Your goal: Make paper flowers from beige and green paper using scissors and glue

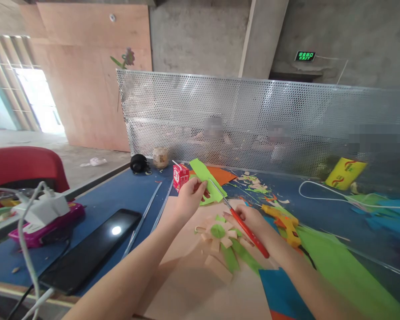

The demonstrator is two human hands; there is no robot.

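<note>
My left hand pinches the edge of a bright green paper piece, raised above the far end of a large peach sheet. My right hand grips red-handled scissors, seen edge-on. Their metal blades reach up to the green paper beside my left fingers; whether they are open or closed is unclear. On the peach sheet below lies a paper flower with a green round centre and peach petals. Green strips extend from it toward me, and a loose peach piece lies close by.
A yellow glue gun lies right of my right hand. Paper scraps and a red drink box sit farther back. At left are a phone and a power strip. A perforated metal screen borders the table.
</note>
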